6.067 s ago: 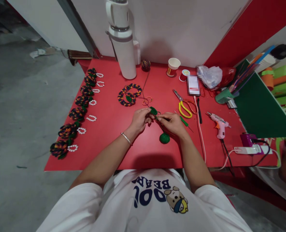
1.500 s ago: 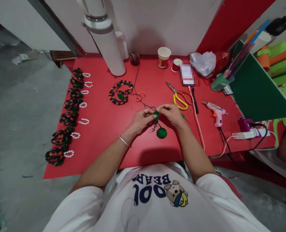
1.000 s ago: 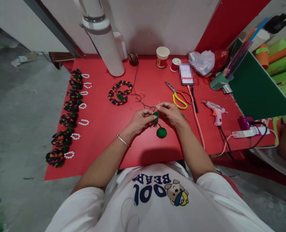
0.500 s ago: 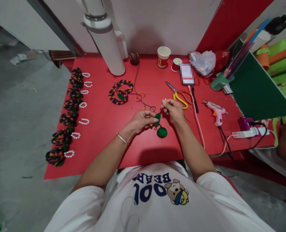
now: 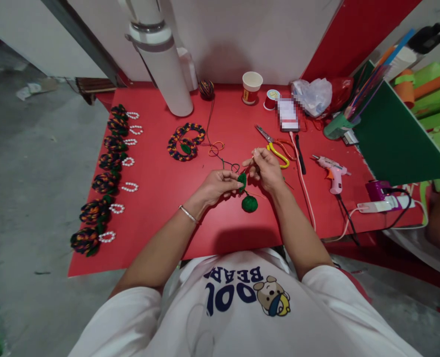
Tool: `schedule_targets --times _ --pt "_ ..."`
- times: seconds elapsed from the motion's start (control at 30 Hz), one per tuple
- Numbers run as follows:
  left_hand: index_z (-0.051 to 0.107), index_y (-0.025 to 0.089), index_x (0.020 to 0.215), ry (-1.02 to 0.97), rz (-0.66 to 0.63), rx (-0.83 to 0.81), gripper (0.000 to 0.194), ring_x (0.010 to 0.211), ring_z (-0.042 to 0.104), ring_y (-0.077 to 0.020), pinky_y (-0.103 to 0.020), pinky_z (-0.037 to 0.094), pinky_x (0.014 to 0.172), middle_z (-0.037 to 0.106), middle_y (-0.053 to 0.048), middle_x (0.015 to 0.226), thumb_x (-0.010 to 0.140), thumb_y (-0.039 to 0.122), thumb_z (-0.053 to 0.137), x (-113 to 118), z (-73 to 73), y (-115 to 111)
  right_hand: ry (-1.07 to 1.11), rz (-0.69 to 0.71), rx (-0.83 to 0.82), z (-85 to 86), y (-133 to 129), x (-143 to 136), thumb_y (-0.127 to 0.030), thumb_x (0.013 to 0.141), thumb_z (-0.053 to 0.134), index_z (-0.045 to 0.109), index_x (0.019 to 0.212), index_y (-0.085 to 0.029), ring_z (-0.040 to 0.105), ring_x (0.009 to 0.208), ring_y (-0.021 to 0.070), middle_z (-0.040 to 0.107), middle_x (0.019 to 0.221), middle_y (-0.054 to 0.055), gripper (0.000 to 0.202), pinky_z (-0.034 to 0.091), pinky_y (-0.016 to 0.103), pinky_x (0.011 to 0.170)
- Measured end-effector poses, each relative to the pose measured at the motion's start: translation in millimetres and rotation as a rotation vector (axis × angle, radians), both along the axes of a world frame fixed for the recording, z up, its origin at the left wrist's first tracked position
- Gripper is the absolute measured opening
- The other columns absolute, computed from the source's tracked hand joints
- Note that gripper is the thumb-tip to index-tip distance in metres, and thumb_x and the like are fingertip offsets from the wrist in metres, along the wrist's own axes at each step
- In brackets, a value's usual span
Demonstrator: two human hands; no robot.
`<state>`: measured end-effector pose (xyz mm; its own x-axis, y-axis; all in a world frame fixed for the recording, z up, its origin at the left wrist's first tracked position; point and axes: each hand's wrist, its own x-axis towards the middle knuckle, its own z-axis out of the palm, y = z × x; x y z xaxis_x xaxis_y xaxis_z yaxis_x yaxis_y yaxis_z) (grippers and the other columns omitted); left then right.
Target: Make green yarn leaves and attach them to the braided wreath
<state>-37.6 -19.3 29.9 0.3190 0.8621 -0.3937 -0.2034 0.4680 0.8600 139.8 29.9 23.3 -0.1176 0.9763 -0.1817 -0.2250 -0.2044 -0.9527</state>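
A small green knitted or crocheted leaf (image 5: 242, 180) is pinched between the thumb and fingers of my left hand (image 5: 220, 185). Close by on the right, my right hand (image 5: 266, 165) is closed on a thin, needle-like tool, mostly hidden by the fingers. Just below the leaf, a round green yarn ball (image 5: 249, 204) rests on the red table, joined to it by a dark strand. Dark and orange yarn lies beyond my hands, leading back to a multicoloured yarn ball (image 5: 206, 89). A multicoloured braided loop (image 5: 179, 148) with a green leaf lies to the left.
Scissors (image 5: 279, 148) lie past my right hand, a pink glue gun (image 5: 333, 173) farther right. Several yarn flowers (image 5: 104, 183) with bead rings line the left edge. At the back stand a tall white flask (image 5: 168, 69), a paper cup (image 5: 251, 89) and a phone (image 5: 289, 115).
My right hand has shifted slightly and its fingers have turned, changing their hold on the thin tool. My left hand keeps the leaf in the same place.
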Motion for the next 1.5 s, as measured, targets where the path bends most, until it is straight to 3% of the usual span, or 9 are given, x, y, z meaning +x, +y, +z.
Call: schedule_targets --times 0.1,0.23,0.4,0.53,0.73,0.87,0.97,1.1,1.5 --pt "0.070 0.012 0.087 -0.007 0.021 0.005 0.041 0.044 0.057 -0.0094 -0.018 0.030 0.038 0.072 -0.007 0.062 0.060 0.029 0.094 0 -0.2 0 0.016 0.070 -0.023 3.8 -4 -1 -0.073 0.071 0.083 0.051 0.101 -0.028 0.059 0.046 0.0095 0.069 0.066 -0.007 0.063 0.032 0.017 0.037" --pt "0.069 0.012 0.090 -0.009 0.029 0.009 0.039 0.043 0.056 -0.0090 -0.018 0.031 0.038 0.071 -0.005 0.061 0.061 0.025 0.092 0 -0.7 0 0.041 0.155 0.002 9.2 -9 1 -0.060 0.065 0.093 0.059 0.102 -0.025 0.064 0.056 0.0108 0.071 0.072 -0.005 0.061 0.040 0.018 0.042" --pt "0.067 0.013 0.088 -0.001 0.026 0.006 0.039 0.042 0.057 -0.0095 -0.018 0.030 0.037 0.071 -0.005 0.059 0.061 0.025 0.092 0 -1.7 1 0.038 0.099 0.005 6.6 -9 -1 -0.063 0.070 0.088 0.056 0.087 -0.024 0.056 0.049 0.0068 0.072 0.075 -0.003 0.054 0.031 0.018 0.038" --pt "0.067 0.013 0.085 0.014 0.010 -0.019 0.040 0.038 0.054 -0.0092 -0.018 0.029 0.037 0.066 -0.001 0.052 0.058 0.025 0.094 0 -3.0 1 0.022 0.104 -0.010 2.2 -5 -5 -0.073 0.074 0.080 0.048 0.092 -0.027 0.054 0.043 0.0077 0.070 0.068 -0.006 0.060 0.029 0.018 0.036" --pt "0.068 0.013 0.084 0.027 -0.069 -0.053 0.035 0.036 0.052 -0.0091 -0.019 0.029 0.036 0.064 0.000 0.049 0.059 0.020 0.092 3 -6.1 -1 -0.002 -0.079 0.021 3.9 0 0 -0.070 0.085 0.073 0.045 0.097 -0.028 0.048 0.039 0.0056 0.062 0.061 -0.011 0.051 0.023 0.018 0.036" --pt "0.070 0.012 0.087 0.025 -0.046 -0.037 0.032 0.039 0.053 -0.0080 -0.018 0.030 0.036 0.070 -0.004 0.059 0.062 0.020 0.088 2 -3.8 -2 0.012 -0.028 -0.019 4.9 -1 1 -0.072 0.084 0.073 0.047 0.101 -0.029 0.055 0.043 0.0081 0.060 0.060 -0.011 0.053 0.026 0.019 0.037" --pt "0.071 0.011 0.090 0.009 -0.045 -0.022 0.031 0.045 0.056 -0.0082 -0.018 0.033 0.036 0.075 -0.007 0.069 0.064 0.020 0.085 1 -0.2 -2 0.016 -0.014 -0.001 4.6 -1 0 -0.075 0.080 0.074 0.048 0.100 -0.029 0.052 0.042 0.0075 0.059 0.058 -0.011 0.057 0.027 0.019 0.037" --pt "0.073 0.010 0.094 0.007 -0.050 -0.014 0.032 0.047 0.059 -0.0087 -0.018 0.038 0.037 0.074 -0.006 0.071 0.066 0.021 0.085 1 2.1 -2 0.053 -0.040 0.039 3.2 0 1 -0.076 0.077 0.076 0.048 0.096 -0.028 0.045 0.040 0.0060 0.057 0.057 -0.012 0.059 0.024 0.019 0.037" --pt "0.073 0.011 0.094 0.015 -0.047 -0.003 0.029 0.047 0.059 -0.0094 -0.018 0.041 0.037 0.074 -0.005 0.069 0.073 0.026 0.085 1 0.8 -1 0.079 0.018 0.018 1.5 -1 -2 -0.069 0.084 0.076 0.048 0.097 -0.027 0.047 0.040 0.0056 0.059 0.058 -0.012 0.052 0.027 0.017 0.036"
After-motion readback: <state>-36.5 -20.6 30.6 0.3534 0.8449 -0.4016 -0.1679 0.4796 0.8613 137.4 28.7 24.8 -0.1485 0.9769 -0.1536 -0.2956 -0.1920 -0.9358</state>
